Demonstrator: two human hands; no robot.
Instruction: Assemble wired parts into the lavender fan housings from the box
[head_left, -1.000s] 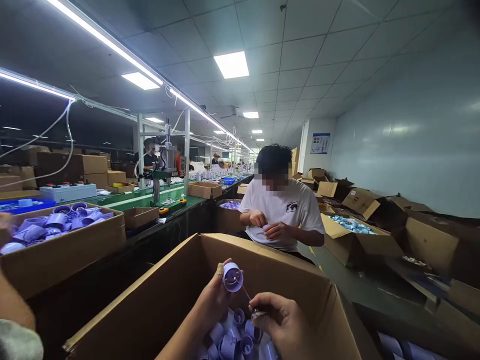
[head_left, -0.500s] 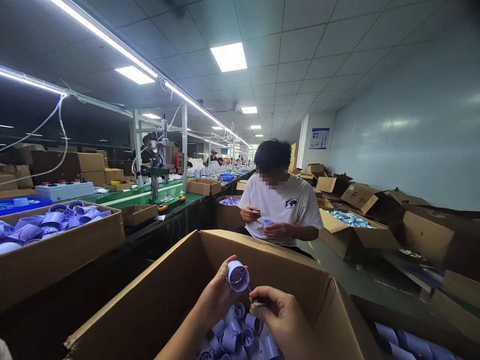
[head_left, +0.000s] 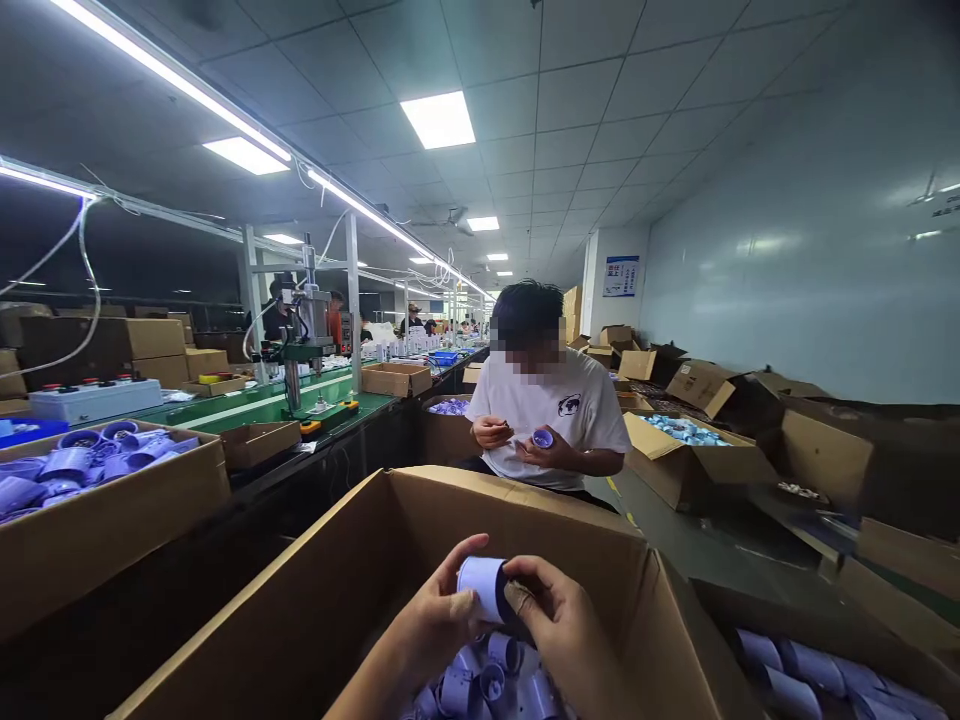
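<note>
My left hand [head_left: 429, 622] is closed around a pale lilac plastic cup-shaped housing [head_left: 480, 588], which lies sideways with its open end toward the right. My right hand [head_left: 564, 622] is closed at that open end, with thumb and fingertips against the dark rim. Whatever is between those fingertips is hidden. A tan finger cover [head_left: 519, 597] shows on a right-hand digit. Both hands are over a large cardboard box [head_left: 517, 510], above several similar housings [head_left: 491, 682] lying loose inside it.
Across the box sits a person in a white shirt [head_left: 544, 410], holding a small cup. A box of lilac housings [head_left: 112, 530] stands at left beside a green conveyor [head_left: 262, 408] with a press [head_left: 311, 330]. More open boxes [head_left: 697, 460] line the right; housings [head_left: 817, 665] lie at lower right.
My left hand has turned the housing from facing me to facing right. My right hand has brought the small dark wired part up to its opening, where that part is now hidden.
</note>
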